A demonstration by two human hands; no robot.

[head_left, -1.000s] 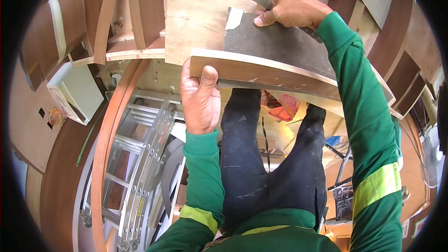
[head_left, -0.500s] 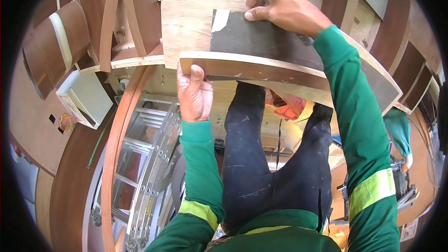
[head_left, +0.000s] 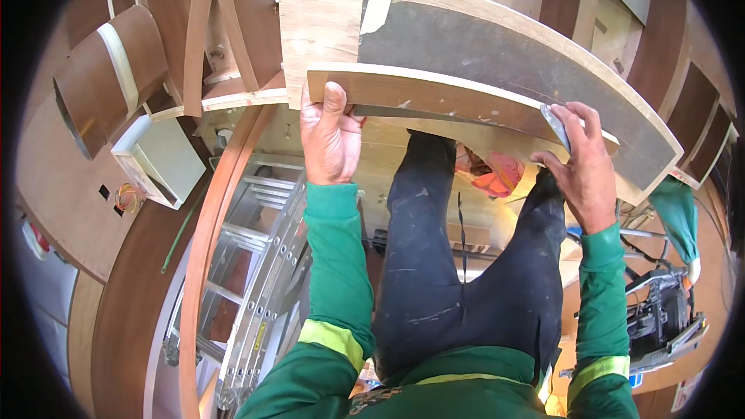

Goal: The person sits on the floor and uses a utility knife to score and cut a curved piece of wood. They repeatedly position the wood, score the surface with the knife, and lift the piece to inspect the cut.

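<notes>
A long brown-faced wooden strip [head_left: 442,102] with a pale edge stands tilted on a curved plywood panel [head_left: 318,23] that has a dark grey sheet [head_left: 466,43] on it. My left hand [head_left: 332,136] grips the strip's left end, thumb on the brown face and fingers behind. Near the strip's right end, my right hand [head_left: 586,163] pinches a flat grey metal blade [head_left: 555,126] that lies against the strip's edge. The blade's handle is hidden by the hand, so its exact kind does not show. A pale patch [head_left: 375,15] sits at the dark sheet's upper left corner.
An aluminium folding ladder [head_left: 260,287] stands at lower left, beside a curved reddish-brown wooden strip [head_left: 203,264]. A white box [head_left: 159,159] and curved brown panels [head_left: 116,77] are at left. Black machinery [head_left: 660,314] is at right. An orange-red bag [head_left: 493,171] lies beyond my legs.
My right hand has come down and toward me, from above the dark sheet to the strip's right end, with the metal blade still in it. My left hand keeps its hold.
</notes>
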